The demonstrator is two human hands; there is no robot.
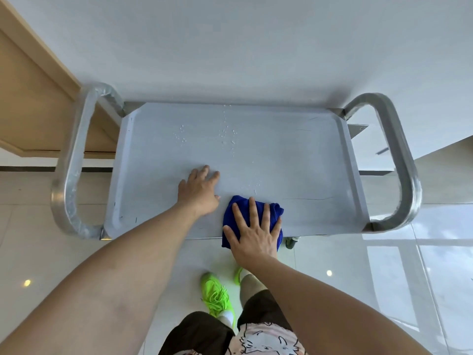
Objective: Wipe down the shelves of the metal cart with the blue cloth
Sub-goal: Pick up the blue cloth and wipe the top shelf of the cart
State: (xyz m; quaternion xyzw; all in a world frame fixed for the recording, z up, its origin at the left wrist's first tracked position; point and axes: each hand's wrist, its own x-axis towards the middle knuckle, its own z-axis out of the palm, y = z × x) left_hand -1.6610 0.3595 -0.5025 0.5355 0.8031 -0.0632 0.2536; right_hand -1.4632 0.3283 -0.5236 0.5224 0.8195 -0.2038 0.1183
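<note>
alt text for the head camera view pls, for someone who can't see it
Seen from above, a person's right hand presses a folded blue cloth flat on the near edge of a metal cart's top shelf, while the left hand rests open on the shelf beside it. Water droplets dot the shelf farther back; bright green sneakers show on the glossy tile floor.

R hand (256, 237) flat on blue cloth (275, 210) at near edge of cart's top shelf (294, 155). L hand (198, 192) just left of it, palm down. Water drops (225, 135) further back.
</note>
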